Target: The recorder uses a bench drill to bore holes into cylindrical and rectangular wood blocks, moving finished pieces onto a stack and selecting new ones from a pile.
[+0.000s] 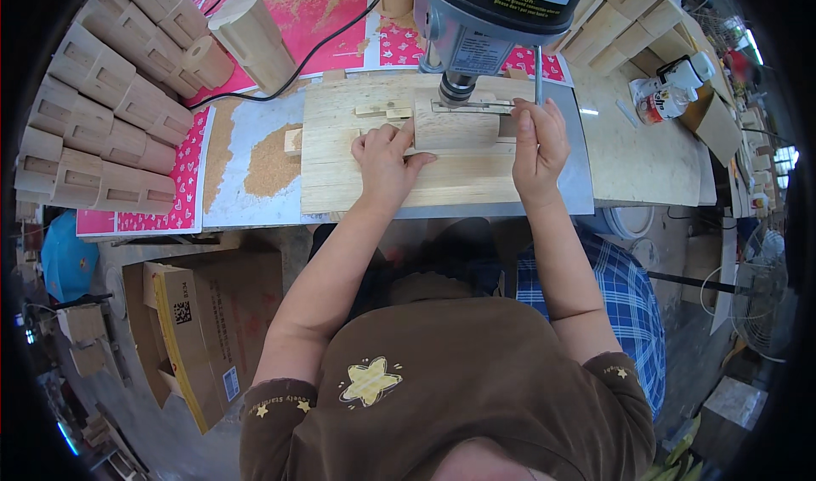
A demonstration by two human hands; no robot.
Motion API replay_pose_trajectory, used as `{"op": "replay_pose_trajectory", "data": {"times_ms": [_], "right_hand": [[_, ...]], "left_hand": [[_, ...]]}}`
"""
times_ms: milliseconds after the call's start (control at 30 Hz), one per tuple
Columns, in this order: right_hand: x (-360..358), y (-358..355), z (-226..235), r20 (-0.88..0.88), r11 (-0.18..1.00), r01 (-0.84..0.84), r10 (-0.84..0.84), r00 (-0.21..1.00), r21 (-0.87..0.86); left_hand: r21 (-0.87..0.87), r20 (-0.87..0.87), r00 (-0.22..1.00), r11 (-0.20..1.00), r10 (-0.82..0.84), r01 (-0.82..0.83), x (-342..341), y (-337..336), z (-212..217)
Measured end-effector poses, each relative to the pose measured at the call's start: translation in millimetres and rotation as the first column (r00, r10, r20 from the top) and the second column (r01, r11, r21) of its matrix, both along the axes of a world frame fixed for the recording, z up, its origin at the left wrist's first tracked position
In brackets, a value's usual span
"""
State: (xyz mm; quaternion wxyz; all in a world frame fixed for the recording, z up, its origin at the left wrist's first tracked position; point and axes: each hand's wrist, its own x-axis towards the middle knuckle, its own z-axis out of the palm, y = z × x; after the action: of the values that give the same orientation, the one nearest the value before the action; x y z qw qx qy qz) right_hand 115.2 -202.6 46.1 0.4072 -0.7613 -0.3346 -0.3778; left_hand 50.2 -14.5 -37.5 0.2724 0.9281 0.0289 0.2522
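Observation:
A pale wooden block (455, 131) lies on a flat wooden board (340, 171) under the drill press (493, 22). The drill's chuck (457, 88) is right over the block's far side. My left hand (385, 160) grips the block's near left corner, fingers curled at its left end and thumb stretched along the front. At the block's right end, my right hand (544, 145) is closed, with thumb and forefinger pinching the end of a thin metal strip (476, 106) that lies across the block. Small wooden strips (382, 110) sit on the board left of the block.
Stacked wooden pieces with slots (110, 132) fill the left of the bench, and more (629, 14) stand at the far right. A black cable (297, 73) crosses the pink sheet. Sawdust (276, 162) lies left of the board. White bottles (667, 103) stand right; a cardboard box (212, 328) is below left.

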Motion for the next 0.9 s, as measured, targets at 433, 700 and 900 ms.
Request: {"op": "replay_pose_trajectory", "data": {"times_ms": [433,700,900], "right_hand": [[86.0,7.5,150.6,-0.121,0.991,0.119,-0.111,0.986,0.056],[78.5,-8.1,97.9,-0.448,0.962,-0.249,0.271,0.852,0.109],[25.5,-52.7,-5.4,-0.401,0.817,-0.11,-0.156,0.903,-0.566]], "left_hand": [[-0.072,-0.056,0.998,0.997,-0.041,0.037,3.5,-1.2,4.2],[-0.262,-0.123,0.989,0.964,-0.079,0.044,5.8,12.0,11.9],[-0.351,-0.024,0.985,0.924,-0.171,0.152,7.0,18.7,7.2]]}}
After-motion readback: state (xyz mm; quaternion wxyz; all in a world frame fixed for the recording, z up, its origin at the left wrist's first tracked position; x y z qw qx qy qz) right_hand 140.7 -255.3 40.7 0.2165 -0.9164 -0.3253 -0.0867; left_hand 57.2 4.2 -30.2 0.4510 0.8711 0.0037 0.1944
